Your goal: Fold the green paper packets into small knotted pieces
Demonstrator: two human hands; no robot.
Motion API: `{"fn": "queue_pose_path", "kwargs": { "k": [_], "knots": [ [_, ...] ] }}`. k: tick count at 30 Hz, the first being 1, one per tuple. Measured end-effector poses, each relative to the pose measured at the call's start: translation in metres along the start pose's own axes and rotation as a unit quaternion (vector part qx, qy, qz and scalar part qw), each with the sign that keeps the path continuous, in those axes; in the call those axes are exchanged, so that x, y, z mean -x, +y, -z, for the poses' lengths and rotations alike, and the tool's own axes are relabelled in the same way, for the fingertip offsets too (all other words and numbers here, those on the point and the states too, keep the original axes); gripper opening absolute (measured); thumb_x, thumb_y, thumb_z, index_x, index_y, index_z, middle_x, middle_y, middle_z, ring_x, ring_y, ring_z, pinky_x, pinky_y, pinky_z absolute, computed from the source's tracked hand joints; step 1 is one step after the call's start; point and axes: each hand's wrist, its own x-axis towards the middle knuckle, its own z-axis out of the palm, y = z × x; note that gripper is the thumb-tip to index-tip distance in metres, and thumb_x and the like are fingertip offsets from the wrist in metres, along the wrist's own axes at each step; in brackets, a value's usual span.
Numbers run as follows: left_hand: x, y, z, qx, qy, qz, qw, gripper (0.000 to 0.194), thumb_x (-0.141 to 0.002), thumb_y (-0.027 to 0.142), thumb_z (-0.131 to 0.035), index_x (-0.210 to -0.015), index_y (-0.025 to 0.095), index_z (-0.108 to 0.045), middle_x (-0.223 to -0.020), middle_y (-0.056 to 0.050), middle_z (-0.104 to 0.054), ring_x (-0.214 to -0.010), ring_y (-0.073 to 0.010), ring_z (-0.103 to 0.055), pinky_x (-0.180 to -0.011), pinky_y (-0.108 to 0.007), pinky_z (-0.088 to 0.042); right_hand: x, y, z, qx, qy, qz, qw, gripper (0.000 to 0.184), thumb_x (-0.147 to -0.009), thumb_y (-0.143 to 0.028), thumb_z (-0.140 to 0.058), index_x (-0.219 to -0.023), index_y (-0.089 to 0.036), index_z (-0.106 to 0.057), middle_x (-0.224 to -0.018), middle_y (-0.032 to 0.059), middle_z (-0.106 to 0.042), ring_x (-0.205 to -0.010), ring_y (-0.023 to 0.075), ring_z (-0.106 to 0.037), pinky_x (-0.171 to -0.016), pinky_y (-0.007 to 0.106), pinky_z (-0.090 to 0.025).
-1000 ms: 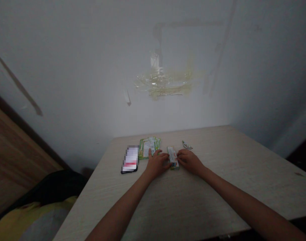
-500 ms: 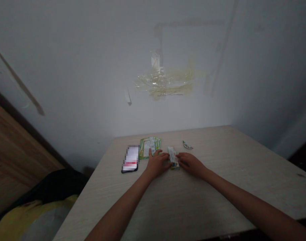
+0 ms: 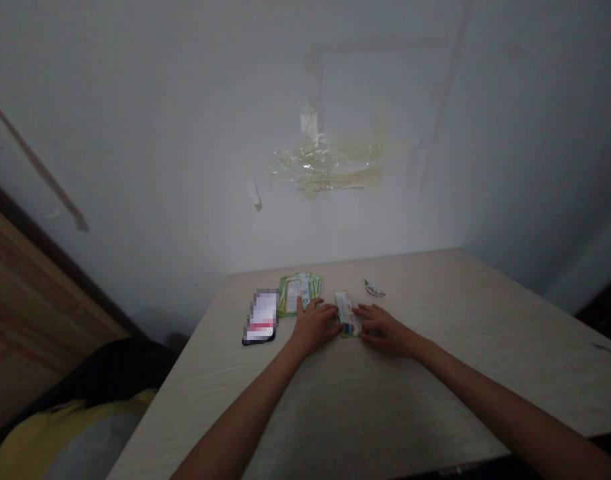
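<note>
Head view, with the slim printed packet point(image 3: 345, 308) as clock centre: at nine o'clock lies a smartphone point(image 3: 261, 319), its screen masked by coarse blocks. Overlapping green printed cards point(image 3: 291, 293) sit near ten o'clock, their near right corner hidden by the left hand point(image 3: 313, 330). That hand is spread, its tips at the packet's left edge; the packet lies flat on the table point(image 3: 410, 400) between both hands, its print too small to read. The right hand point(image 3: 389, 333) is spread too, fingertips at the packet's right edge; whether they press, I cannot tell. A wrapper scrap point(image 3: 374, 289) lies between one and two o'clock, its markings unclear. Since a second ago, the right hand has shifted towards four o'clock, fingers fanned wider; the left has stayed put.
</note>
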Motion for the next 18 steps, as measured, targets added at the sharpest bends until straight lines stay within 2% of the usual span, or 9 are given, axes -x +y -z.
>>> {"fn": "queue_pose_path", "kwargs": {
  "k": [4, 10, 15, 18],
  "knots": [
    [0.0, 0.0, 0.0, 0.001, -0.003, 0.0, 1.0, 0.024, -0.085, 0.05, -0.059, -0.099, 0.032, -0.065, -0.121, 0.003, -0.066, -0.128, -0.0292, -0.042, -0.108, -0.071, 0.009, 0.001, 0.0, 0.003, -0.02, -0.025, -0.006, 0.999, 0.02, -0.09, -0.032, -0.056, -0.099, -0.026, -0.073, -0.15, 0.006, -0.038, -0.14, 0.028, -0.03, -0.114, 0.056, -0.02],
    [0.001, 0.002, 0.003, 0.008, -0.016, 0.009, 1.0, 0.024, -0.085, 0.05, -0.058, -0.1, 0.032, -0.064, -0.123, 0.003, -0.064, -0.129, -0.0282, -0.04, -0.108, -0.071, 0.008, 0.002, 0.003, 0.002, -0.043, -0.036, -0.028, 0.998, 0.026, -0.09, -0.04, -0.056, -0.084, -0.021, -0.073, -0.152, 0.0073, -0.034, -0.142, 0.0287, -0.026, -0.115, 0.055, -0.015],
    [0.002, 0.007, 0.003, 0.001, -0.028, 0.025, 0.999, 0.033, -0.085, 0.055, -0.055, -0.109, 0.032, -0.062, -0.125, 0.001, -0.063, -0.131, -0.0291, -0.039, -0.109, -0.071, 0.005, 0.004, 0.008, -0.002, -0.057, -0.01, -0.04, 0.998, 0.026, -0.09, -0.043, -0.056, -0.089, -0.023, -0.073, -0.147, 0.0074, -0.043, -0.14, 0.0281, -0.031, -0.114, 0.055, -0.019],
    [0.003, 0.009, 0.003, 0.006, -0.026, 0.025, 0.999, 0.04, -0.085, 0.057, -0.054, -0.116, 0.033, -0.058, -0.126, -0.001, -0.063, -0.131, -0.0301, -0.039, -0.109, -0.072, 0.001, 0.005, 0.013, -0.006, -0.069, 0.037, -0.049, 0.996, 0.027, -0.09, -0.044, -0.056, -0.089, -0.023, -0.074, -0.14, 0.0086, -0.051, -0.133, 0.026, -0.041, -0.112, 0.049, -0.029]
  ]
}}
